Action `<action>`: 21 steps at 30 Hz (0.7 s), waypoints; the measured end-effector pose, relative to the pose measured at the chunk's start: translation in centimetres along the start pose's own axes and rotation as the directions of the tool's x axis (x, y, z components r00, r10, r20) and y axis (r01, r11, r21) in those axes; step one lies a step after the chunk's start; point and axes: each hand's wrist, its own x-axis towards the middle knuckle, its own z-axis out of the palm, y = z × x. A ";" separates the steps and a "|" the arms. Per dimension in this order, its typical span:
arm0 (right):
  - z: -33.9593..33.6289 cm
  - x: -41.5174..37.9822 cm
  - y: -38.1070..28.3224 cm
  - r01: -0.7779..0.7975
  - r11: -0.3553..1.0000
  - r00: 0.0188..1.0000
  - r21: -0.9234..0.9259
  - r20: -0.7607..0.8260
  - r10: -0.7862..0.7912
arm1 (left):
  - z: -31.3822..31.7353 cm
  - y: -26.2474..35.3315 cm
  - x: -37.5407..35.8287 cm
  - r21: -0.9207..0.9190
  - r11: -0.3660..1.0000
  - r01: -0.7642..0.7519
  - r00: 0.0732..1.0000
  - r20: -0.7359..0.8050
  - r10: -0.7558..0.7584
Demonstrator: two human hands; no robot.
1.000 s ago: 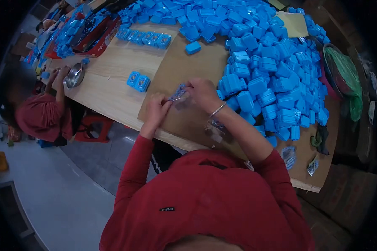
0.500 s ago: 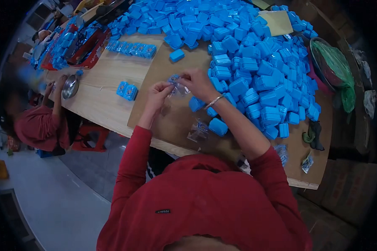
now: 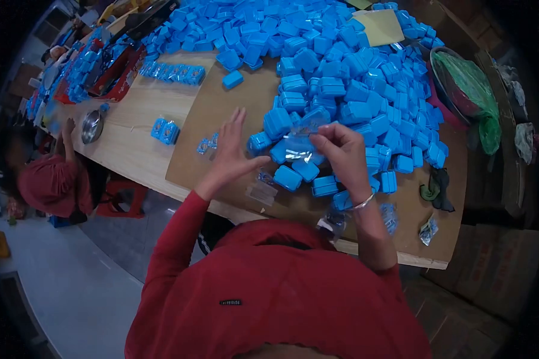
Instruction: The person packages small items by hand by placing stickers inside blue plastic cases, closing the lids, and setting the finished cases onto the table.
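Note:
My right hand (image 3: 344, 157) pinches a clear plastic bag (image 3: 300, 148) by its edge, in front of the heap of small blue plastic boxes (image 3: 350, 90). My left hand (image 3: 227, 154) is spread over the brown board (image 3: 191, 119), fingers apart and holding nothing. Just left of it lie small blue printed pieces (image 3: 206, 144), partly hidden by the hand. Below and between my hands is another clear packet (image 3: 262, 190) with blue print. A few loose blue boxes (image 3: 288, 178) sit at the near edge of the heap.
Two printed blue boxes (image 3: 164, 131) and a row of similar ones (image 3: 173, 73) stand on the wooden table. A co-worker (image 3: 54, 182) sits at left by a metal bowl (image 3: 92, 127). Yellow card (image 3: 379, 28) tops the heap; a dark cloth (image 3: 440, 190) lies right.
My hands were together over a small printed piece and clear plastic; now they are apart. The right has moved right with the bag, and the left has opened. Printed pieces now lie on the board.

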 end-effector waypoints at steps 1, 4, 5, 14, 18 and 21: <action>-0.2 -0.8 -0.1 0.021 1.000 1.000 0.022 0.013 -0.022 | -1.3 3.1 -0.2 -0.157 0.988 -0.005 0.997 -0.074 -0.006; 0.0 -2.6 -0.1 -0.001 0.993 0.994 0.115 0.110 -0.012 | 0.1 5.6 -2.2 -0.703 0.647 0.294 0.956 0.229 -0.185; 0.0 -3.1 -0.3 0.042 0.995 0.992 0.087 0.116 -0.052 | 0.8 6.1 -2.6 -0.797 0.419 0.436 0.900 0.397 -0.182; -4.0 -7.0 3.1 0.007 0.994 0.967 0.107 0.254 -0.034 | 3.7 11.4 -6.6 -0.667 0.676 0.314 0.932 0.081 -0.353; -4.1 -7.0 3.7 -0.034 0.964 0.962 0.263 0.271 -0.040 | 3.1 11.8 -7.1 -0.591 0.729 0.346 0.931 0.124 -0.342; -4.6 -6.2 3.8 -0.091 0.919 0.958 0.383 0.286 -0.025 | 2.3 11.3 -5.1 -0.747 0.622 0.235 0.940 0.011 -0.342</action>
